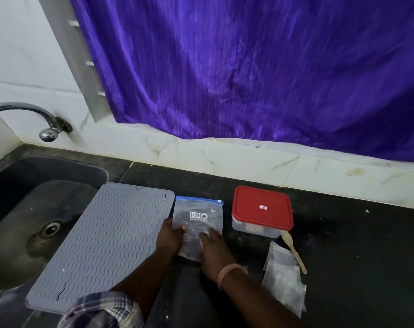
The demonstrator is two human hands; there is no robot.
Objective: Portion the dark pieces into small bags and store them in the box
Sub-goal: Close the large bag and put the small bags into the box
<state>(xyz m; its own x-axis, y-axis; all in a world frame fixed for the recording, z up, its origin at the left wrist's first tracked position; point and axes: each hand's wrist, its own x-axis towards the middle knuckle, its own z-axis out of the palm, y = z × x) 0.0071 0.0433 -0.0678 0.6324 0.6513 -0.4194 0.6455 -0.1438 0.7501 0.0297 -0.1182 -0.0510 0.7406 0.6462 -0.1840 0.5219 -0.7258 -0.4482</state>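
Hands settling on the big zip bag as portioning is about to begin

Sleeve of checked cloth is showing at the bottom edge, and from it the left hand [170, 235] is reaching forward to the near left side of the large zip bag [197, 223]; its thumb is lying on the plastic, while the other fingers are hidden at the bag's edge, so whether they are curling under it cannot be told. Beside it the right hand [213, 247], with a pink band at the wrist, is lying on the bag's near right part, fingers straight and close together, pressing flat. The bag is lying flat on the dark counter [343, 233], long axis running away from the person, with its blue zip strip at the far end, well beyond both sets of fingertips; opening it is likely to mean reaching to that end or turning the bag. Dark pieces are dimly showing through the plastic. To the right, nearer the right hand, a loose pile of small bags [284, 278] is lying next to a wooden spoon [293, 252]. Just beyond them the box [261, 211] is sitting with its red lid shut. Left of the bag a grey ridged mat [102, 245] is overhanging the sink [23, 209]
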